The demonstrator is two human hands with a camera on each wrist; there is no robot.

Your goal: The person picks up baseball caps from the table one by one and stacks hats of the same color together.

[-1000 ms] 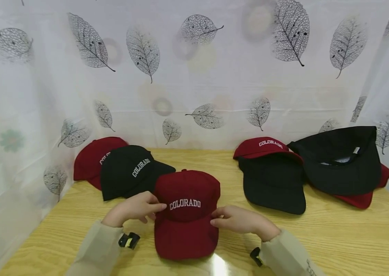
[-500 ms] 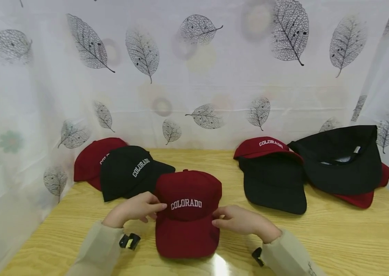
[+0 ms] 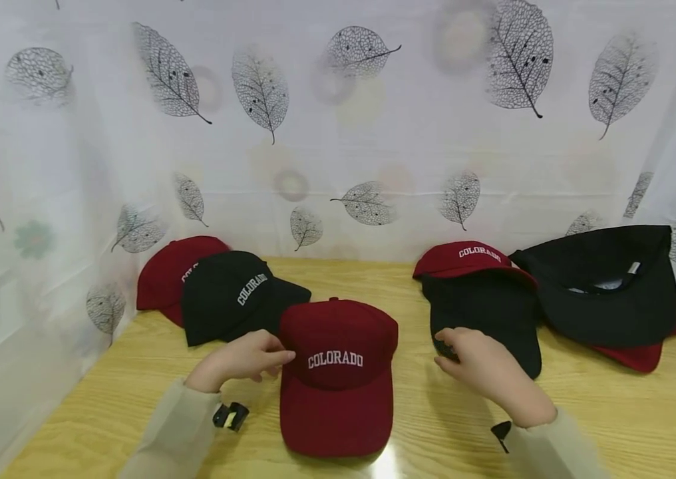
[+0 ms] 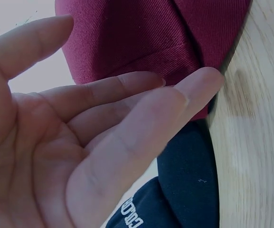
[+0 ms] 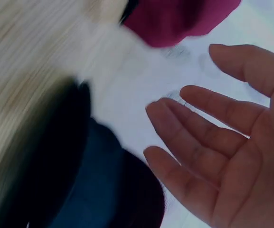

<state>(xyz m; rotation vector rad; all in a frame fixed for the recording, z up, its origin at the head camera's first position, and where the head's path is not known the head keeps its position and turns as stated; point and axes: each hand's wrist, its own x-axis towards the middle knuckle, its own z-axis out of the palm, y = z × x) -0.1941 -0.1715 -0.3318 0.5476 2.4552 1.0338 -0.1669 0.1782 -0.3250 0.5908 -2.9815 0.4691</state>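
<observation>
A red baseball cap (image 3: 338, 416) with white COLORADO lettering sits upright in the middle, its brim toward me. At its left side is my left hand (image 3: 245, 362), fingers loosely bent and gripping nothing; the left wrist view shows the palm and fingers (image 4: 113, 152) beside the red cloth (image 4: 127, 42), contact unclear. My right hand (image 3: 490, 372) is apart from that cap, over the table in front of a black cap (image 3: 484, 313). In the right wrist view its fingers (image 5: 198, 147) are spread and hold nothing, with the black cap (image 5: 91, 171) beside them.
A black cap (image 3: 212, 299) overlaps a red cap (image 3: 158, 279) at the back left. On the right, a red cap (image 3: 452, 259) lies over the black one, and an upturned black cap (image 3: 619, 306) covers another red cap (image 3: 637, 357). A leaf-print curtain (image 3: 326, 146) hangs behind the wooden table (image 3: 601, 426).
My right hand has left the red cap's side and moved right, toward the black cap. My left hand stays by the red cap. The whole head view has shifted slightly.
</observation>
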